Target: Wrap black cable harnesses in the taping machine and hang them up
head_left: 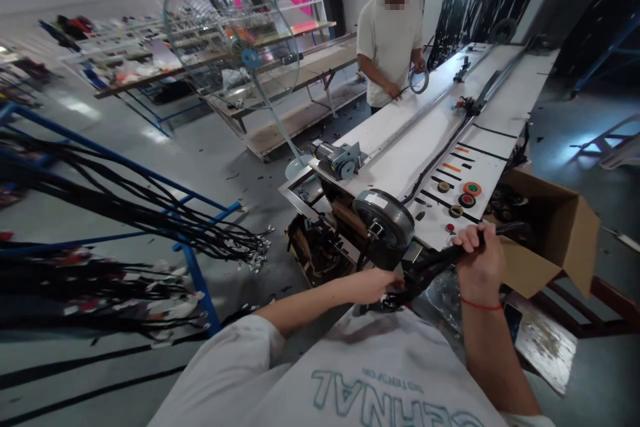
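Hands are gripping a black cable bundle (435, 263) before the bench (400, 167): right hand (479, 260) is fisting its upper stretch; left hand (383, 285) is closing on the lower end; feeding it onward likely needs steady tension.

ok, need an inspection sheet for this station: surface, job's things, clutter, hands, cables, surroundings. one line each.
Surface: long white bench with a rail along it and black marking strips at the near end.
Job's things: black cable bundle stretched between both hands, in front of a round black motor.
Clutter: tape rolls on the bench; open cardboard box at its right side.
Hands: left hand grips the bundle's lower end; right hand is closed on its upper part.
Cables: black harnesses draped over a blue rack on the left; more hang on the back wall.
Surroundings: a person in a white shirt holds a tape roll at the far bench; standing fan; pink curtains.
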Demonstrator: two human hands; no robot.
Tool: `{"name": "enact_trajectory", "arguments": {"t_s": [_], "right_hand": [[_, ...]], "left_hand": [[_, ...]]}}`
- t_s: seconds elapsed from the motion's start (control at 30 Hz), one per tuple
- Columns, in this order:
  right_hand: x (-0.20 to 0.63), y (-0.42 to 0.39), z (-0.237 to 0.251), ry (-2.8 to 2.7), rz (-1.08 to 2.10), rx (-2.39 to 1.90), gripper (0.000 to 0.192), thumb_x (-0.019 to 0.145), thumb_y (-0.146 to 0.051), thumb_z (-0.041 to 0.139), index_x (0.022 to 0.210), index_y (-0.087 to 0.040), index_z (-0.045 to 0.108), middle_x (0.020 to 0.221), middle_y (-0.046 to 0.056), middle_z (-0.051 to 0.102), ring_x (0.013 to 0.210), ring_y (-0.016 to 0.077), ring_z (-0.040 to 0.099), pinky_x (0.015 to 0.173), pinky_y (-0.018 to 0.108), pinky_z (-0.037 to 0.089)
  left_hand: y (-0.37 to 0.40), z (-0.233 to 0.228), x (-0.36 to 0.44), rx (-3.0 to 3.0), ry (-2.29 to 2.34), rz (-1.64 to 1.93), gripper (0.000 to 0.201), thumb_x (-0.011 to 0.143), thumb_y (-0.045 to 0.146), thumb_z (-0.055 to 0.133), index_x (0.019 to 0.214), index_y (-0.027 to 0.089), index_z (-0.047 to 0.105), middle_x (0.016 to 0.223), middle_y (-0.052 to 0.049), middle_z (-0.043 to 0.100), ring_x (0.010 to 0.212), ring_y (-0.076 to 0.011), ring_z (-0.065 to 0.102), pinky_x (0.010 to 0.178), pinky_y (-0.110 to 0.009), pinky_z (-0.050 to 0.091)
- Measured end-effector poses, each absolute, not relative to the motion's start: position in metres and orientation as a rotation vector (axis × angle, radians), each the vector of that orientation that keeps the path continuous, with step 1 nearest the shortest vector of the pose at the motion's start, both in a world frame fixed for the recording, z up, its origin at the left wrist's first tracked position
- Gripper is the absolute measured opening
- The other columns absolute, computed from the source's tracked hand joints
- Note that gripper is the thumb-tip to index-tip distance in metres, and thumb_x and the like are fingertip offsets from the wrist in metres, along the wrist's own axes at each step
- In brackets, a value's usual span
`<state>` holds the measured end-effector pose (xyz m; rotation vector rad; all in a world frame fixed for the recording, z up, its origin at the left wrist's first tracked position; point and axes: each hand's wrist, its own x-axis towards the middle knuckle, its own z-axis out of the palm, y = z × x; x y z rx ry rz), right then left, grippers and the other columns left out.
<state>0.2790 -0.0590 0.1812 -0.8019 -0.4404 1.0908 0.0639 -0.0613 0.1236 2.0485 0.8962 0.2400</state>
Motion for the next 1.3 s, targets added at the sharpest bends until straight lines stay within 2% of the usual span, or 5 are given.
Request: {"name": "enact_trajectory", "arguments": {"t_s": [0.1,0.27,0.57,0.93,1.3], "right_hand": [[0.267,-0.059,0.175,-0.422,1.131,-0.810,0.044,0.073,-0.046,0.081,0.073,-0.021,0.045,0.057,-0.010,0.034,0.049,0.0059,0.035,0.054,0.021,0.042],[0.241,-0.058,0.154,-0.389,1.115,-0.853,0.046,0.073,-0.048,0.081,0.071,-0.021,0.043,0.061,-0.008,0.043,0.055,0.0076,0.044,0.063,0.025,0.048],[0.239,-0.060,0.151,-0.340,1.098,-0.891,0.040,0.069,-0.048,0.082,0.088,-0.023,0.056,0.071,-0.005,0.061,0.067,0.0125,0.060,0.069,0.029,0.054],[0.243,-0.060,0.132,-0.446,1.126,-1.035,0.044,0.064,-0.056,0.084,0.079,-0.020,0.065,0.077,0.003,0.073,0.076,0.0207,0.070,0.071,0.034,0.058],[0.252,-0.064,0.143,-0.445,1.322,-1.123,0.047,0.063,-0.057,0.083,0.083,-0.018,0.067,0.081,0.005,0.074,0.052,0.0147,0.060,0.037,0.023,0.043]], "left_hand": [[-0.058,0.139,0.070,1.977,0.982,0.395,0.035,0.093,0.010,0.043,0.118,0.014,0.066,0.118,-0.010,0.073,0.109,-0.0179,0.068,0.099,-0.030,0.050],[-0.057,0.149,0.100,1.989,1.087,0.475,0.033,0.093,0.035,0.059,0.120,0.016,0.065,0.113,-0.010,0.074,0.101,-0.0226,0.070,0.092,-0.032,0.053],[-0.060,0.134,0.113,2.098,1.263,0.598,0.023,0.098,0.025,0.051,0.117,0.018,0.063,0.112,-0.009,0.074,0.102,-0.0226,0.070,0.089,-0.032,0.053],[-0.049,0.151,0.122,1.949,1.260,0.724,0.024,0.093,0.031,0.061,0.113,0.022,0.068,0.109,-0.005,0.077,0.095,-0.0193,0.072,0.087,-0.027,0.053],[-0.041,0.142,0.134,1.357,0.907,0.618,0.039,0.097,0.046,0.049,0.087,0.012,0.065,0.069,0.001,0.060,0.063,-0.0108,0.052,0.065,-0.023,0.045]]}}
